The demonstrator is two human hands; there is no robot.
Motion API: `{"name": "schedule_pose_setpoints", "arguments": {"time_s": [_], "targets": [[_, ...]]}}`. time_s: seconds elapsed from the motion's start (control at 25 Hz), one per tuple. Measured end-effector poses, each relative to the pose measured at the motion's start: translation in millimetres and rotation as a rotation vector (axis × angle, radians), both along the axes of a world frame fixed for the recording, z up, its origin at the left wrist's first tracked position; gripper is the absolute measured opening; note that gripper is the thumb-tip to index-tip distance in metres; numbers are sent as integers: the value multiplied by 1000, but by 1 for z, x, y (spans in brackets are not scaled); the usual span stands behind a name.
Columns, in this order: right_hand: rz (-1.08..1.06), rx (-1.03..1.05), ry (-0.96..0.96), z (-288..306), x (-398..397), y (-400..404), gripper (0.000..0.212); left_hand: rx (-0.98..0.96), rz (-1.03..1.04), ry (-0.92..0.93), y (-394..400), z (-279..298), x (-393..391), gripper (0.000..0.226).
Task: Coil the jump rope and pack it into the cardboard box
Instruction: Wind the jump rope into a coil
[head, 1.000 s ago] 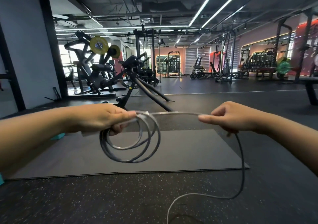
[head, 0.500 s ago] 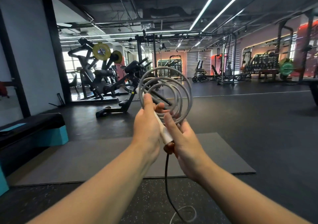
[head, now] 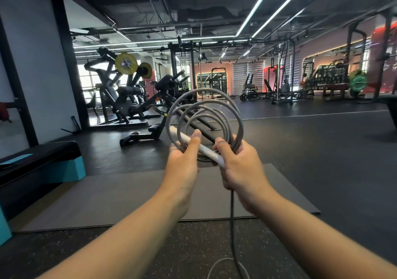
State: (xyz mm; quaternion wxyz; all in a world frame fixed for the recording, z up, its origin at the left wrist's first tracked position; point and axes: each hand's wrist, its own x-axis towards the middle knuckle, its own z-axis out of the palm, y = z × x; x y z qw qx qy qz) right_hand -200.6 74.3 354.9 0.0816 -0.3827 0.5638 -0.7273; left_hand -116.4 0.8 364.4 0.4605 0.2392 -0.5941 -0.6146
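A grey jump rope stands as several upright loops in front of me at chest height. Its white handle lies slanted across the bottom of the coil. My left hand grips the lower left of the loops and the handle. My right hand is closed on the lower right of the coil and the handle's end. A loose length of rope hangs from my right hand down to the floor, where it curls. No cardboard box is in view.
A grey exercise mat lies on the dark rubber floor below my hands. A black and teal bench stands at the left. Weight machines and racks fill the room beyond.
My hands came together from a wide spread and lifted the coil upright. Since half a second ago the coil has tilted a little and my right hand has closed further around it.
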Motion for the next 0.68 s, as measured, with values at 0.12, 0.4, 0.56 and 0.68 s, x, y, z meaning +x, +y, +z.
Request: {"name": "schedule_pose_setpoints", "arguments": {"time_s": [0.12, 0.4, 0.56, 0.68], "targets": [[-85, 345, 406, 9, -28, 13, 31, -259, 140, -33, -15, 14, 27, 90], [-30, 723, 941, 30, -32, 25, 25, -1274, -358, -1107, -4, 92, 25, 87], [-18, 704, 974, 39, -35, 34, 25, -1012, -588, -1127, -15, 74, 13, 44], [61, 607, 809, 44, -41, 46, 65, -653, -582, -835, -11, 57, 18, 46]]}}
